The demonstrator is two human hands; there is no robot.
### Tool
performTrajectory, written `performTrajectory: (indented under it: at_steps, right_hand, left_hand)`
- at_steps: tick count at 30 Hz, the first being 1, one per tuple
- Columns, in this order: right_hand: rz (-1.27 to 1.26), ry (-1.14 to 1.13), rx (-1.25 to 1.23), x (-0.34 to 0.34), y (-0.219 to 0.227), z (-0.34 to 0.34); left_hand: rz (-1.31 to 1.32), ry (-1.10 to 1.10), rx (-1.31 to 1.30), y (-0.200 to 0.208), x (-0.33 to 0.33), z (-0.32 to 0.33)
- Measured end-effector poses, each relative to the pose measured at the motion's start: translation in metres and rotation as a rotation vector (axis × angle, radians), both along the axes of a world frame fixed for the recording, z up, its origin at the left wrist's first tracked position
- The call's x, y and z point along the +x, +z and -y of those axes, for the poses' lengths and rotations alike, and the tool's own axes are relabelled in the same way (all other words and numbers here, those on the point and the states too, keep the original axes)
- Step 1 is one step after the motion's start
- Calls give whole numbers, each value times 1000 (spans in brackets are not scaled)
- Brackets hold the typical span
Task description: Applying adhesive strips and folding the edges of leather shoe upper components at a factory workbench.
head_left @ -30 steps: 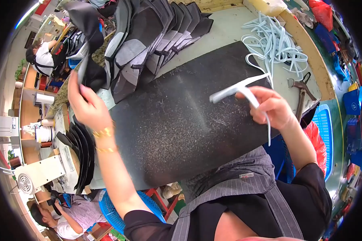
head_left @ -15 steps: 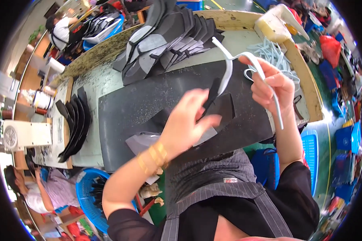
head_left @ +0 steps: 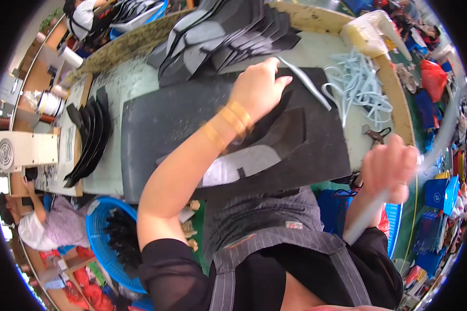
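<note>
– Moved since the earlier frame: right hand, outward past the right edge of the table; left hand, to the far side of the black mat.

– State of each grip?

– Right: fingers curled into a fist around a long pale strip; motion blur hides the detail. Left: thumb spread from the fingers; whether these pinch anything, I cannot tell.

– Position of the parts?

– One length of the long strip slants down across the right forearm; the other arcs up and outward. A short pale strip lies just beside the left fingertips, contact uncertain. One dark panel with a light grey patch rests on the mat, partly hidden by the left forearm.

– Likely faults and causes?

– Snagging: a swinging strip could catch the black sleeve or wooden rim. Displacement: a lowered forearm could drag the panel. Tangling: a careless sweep could push the short strip into the heap of strips.
</note>
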State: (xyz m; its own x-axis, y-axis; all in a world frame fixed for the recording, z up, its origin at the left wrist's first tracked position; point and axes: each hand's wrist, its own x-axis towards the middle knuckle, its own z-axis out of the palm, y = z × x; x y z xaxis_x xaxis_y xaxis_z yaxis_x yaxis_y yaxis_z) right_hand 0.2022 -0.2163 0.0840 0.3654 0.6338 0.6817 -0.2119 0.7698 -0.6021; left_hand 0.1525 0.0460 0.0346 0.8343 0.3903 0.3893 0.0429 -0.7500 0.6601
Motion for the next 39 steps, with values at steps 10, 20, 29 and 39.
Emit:
performTrajectory:
  at_steps: [10,20,29,39]
  right_hand:
    - [626,-348,-693,-96,-55,-108]
    - [481,-262,-980,-164,-100,-133]
    - [503,-346,-1080,-173,-102,-140]
    - [894,-468,-900,-129,-78,-106]
  left_hand:
    - [-332,14,655,-56,-266,17]
    - [-169,106,401,-88,-300,45]
    - [-28,159,329,-99,-299,41]
    - [-279,145,413,-74,-291,44]
